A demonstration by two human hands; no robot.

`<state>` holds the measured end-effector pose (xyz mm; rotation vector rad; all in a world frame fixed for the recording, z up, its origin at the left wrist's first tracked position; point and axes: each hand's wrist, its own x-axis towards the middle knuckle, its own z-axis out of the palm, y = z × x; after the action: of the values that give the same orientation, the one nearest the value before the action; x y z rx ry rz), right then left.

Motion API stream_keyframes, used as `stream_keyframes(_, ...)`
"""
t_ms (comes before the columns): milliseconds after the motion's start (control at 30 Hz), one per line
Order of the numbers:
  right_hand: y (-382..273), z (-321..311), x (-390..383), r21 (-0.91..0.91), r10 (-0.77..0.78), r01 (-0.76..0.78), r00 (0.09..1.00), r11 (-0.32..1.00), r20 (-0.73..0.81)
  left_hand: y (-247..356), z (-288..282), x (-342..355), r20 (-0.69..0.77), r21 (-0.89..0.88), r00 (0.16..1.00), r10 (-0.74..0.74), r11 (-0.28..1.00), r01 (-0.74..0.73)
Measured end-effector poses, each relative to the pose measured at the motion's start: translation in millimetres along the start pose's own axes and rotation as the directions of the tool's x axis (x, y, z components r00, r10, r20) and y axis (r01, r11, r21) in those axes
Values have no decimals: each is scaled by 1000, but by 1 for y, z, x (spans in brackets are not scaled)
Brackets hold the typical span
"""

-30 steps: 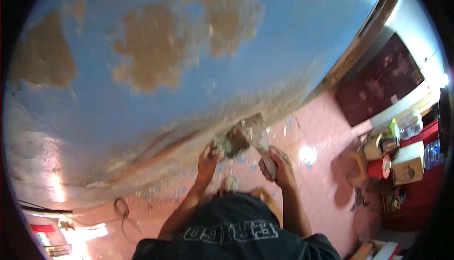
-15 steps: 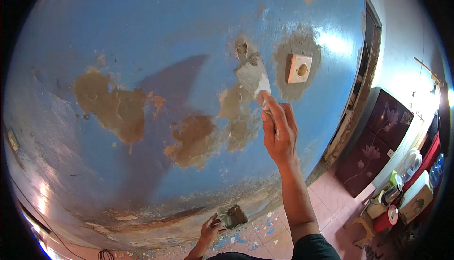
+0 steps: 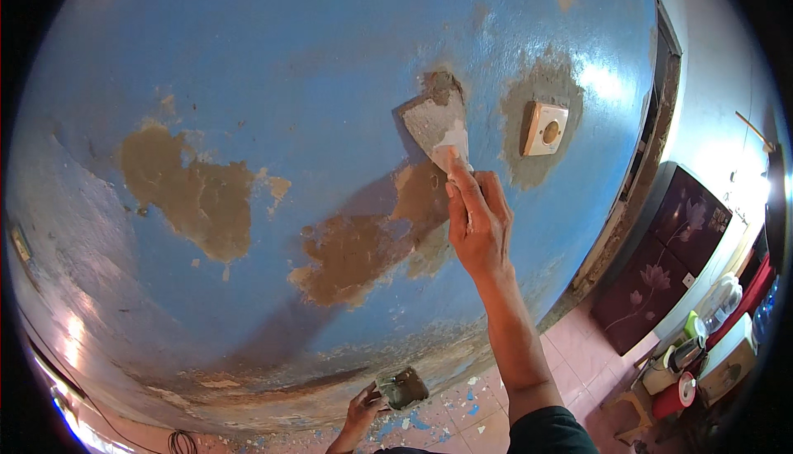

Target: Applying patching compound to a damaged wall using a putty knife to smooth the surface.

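Observation:
My right hand (image 3: 481, 221) grips the handle of a putty knife (image 3: 438, 123), its broad pale blade crusted with grey mortar. The blade's far edge lies against a small mortar patch (image 3: 442, 84) on the blue wall (image 3: 314, 57). Low down, my left hand (image 3: 363, 411) holds a small square container (image 3: 402, 389) with grey-brown mortar inside. Brown filled patches mark the wall: a large one (image 3: 198, 194) at the left and another (image 3: 347, 256) below the knife. To the right of the blade, a white wall switch (image 3: 546, 129) sits in a ring of grey mortar.
Flaking plaster runs along the wall's foot, with paint chips scattered on the pink tiled floor (image 3: 570, 363). A coiled black cable (image 3: 182, 443) lies at the lower left. To the right stand a doorway (image 3: 644, 156), a dark flowered refrigerator (image 3: 661, 260) and a red container (image 3: 673, 394) among kitchen things.
My right hand has swung the putty knife slightly left, tilting the blade, which now covers wall left of its former spot. Mortar now covers the small hollow at its tip. The view has shifted a little.

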<state>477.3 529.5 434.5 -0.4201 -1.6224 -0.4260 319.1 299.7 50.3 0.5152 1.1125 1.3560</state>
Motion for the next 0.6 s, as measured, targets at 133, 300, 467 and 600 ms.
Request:
stream_keyframes(133,-21,-19,-6,20,66,-69,992,997,105,-5,-2,5,32,54,999,-6,999,5)
stream_keyframes(300,-38,-64,-29,-17,169,-170,957,985,237,7,10,4,89,66,995,-41,997,35)
stream_keyframes(467,-57,-90,13,-51,202,-196,960,979,191,-2,15,10,137,120,988,-67,992,51)
stream_keyframes(600,-50,-70,41,-98,182,-170,975,981,130,-18,17,16,202,105,977,-61,994,41)
